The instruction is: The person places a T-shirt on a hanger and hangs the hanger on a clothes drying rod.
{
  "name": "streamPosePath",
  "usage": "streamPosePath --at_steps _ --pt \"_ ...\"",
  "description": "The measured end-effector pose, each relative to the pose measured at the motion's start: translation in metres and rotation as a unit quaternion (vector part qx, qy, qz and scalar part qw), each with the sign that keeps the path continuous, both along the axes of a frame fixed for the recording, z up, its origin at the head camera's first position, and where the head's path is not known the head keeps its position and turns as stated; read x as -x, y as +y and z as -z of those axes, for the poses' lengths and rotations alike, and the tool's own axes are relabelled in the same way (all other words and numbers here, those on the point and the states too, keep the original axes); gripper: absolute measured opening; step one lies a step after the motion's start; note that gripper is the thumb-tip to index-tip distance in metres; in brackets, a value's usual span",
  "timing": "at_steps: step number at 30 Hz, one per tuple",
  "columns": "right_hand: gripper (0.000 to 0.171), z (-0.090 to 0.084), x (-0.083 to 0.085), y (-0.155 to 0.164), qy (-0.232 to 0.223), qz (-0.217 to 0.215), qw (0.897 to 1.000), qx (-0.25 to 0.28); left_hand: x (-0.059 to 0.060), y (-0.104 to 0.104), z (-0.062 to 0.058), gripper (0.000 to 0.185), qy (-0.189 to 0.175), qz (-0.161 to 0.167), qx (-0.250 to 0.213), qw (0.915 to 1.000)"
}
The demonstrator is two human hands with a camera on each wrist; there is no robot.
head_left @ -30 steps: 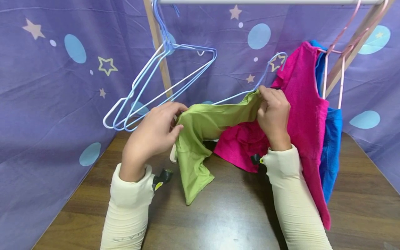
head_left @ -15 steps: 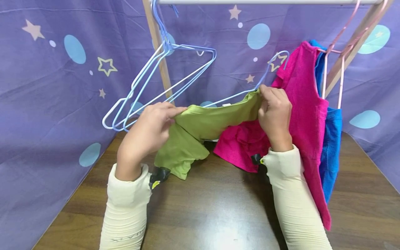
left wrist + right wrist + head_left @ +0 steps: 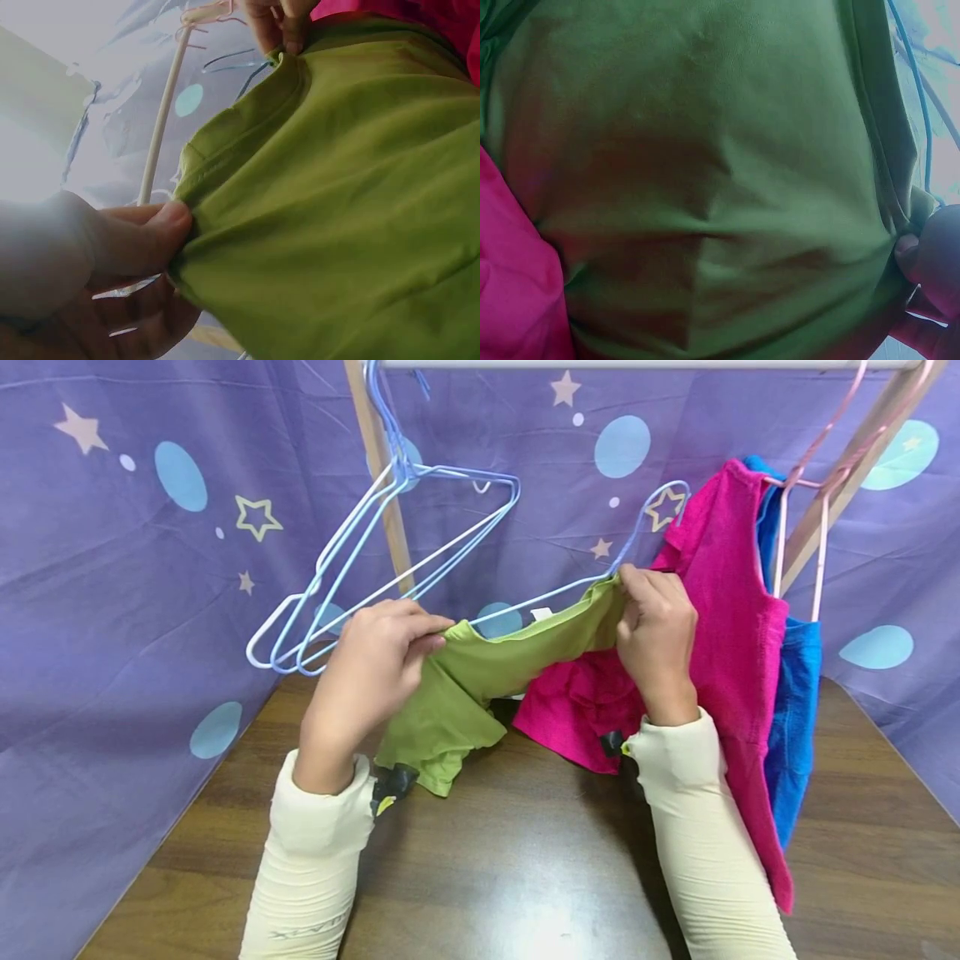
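Observation:
A green short-sleeved shirt (image 3: 517,652) is stretched between both hands above the table, its neckline edge uppermost and a white tag (image 3: 542,613) showing. Thumb and fingers of my left hand (image 3: 375,664) pinch the shirt's left shoulder; the left wrist view shows this left hand (image 3: 135,247) at the cloth's edge. My right hand (image 3: 660,639) grips the shirt's other side near the neck. A light blue wire hanger (image 3: 555,594) runs along the neckline, its hook rising behind the right hand. The hanger's ends are hidden by cloth and hands.
Bare blue and white hangers (image 3: 405,477) hang from the white rail (image 3: 645,364) at the left. A pink garment (image 3: 738,652) and a blue one (image 3: 798,718) hang at the right on pink hangers. Pink cloth (image 3: 573,710) also shows below the shirt, above the wooden table (image 3: 487,877).
My left fingers have gone from loosely spread beside the shirt to pinching its shoulder. The shirt's left side has spread leftward, and more hanger wire and the tag show. My right hand stays nearly still.

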State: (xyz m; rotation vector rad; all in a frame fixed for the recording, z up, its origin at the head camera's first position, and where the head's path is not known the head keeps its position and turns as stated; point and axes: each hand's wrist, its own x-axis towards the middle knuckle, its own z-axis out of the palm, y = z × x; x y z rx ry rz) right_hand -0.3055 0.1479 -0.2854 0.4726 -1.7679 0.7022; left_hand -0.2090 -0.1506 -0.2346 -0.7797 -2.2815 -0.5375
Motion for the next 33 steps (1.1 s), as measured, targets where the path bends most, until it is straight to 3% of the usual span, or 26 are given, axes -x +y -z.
streamPosePath --at_steps 10,22,33 --pt "0.040 0.003 -0.004 -0.017 0.001 -0.013 1.000 -0.028 0.002 0.014 0.007 0.016 0.010 -0.059 0.009 0.9982" --pt "0.039 0.000 -0.011 -0.029 0.032 -0.025 0.999 -0.031 0.001 0.011 0.006 0.014 0.003 -0.112 -0.002 0.9937" --pt "0.034 -0.011 -0.030 -0.025 -0.006 0.019 0.998 -0.058 0.006 0.012 0.007 0.015 0.001 -0.120 -0.004 0.9928"
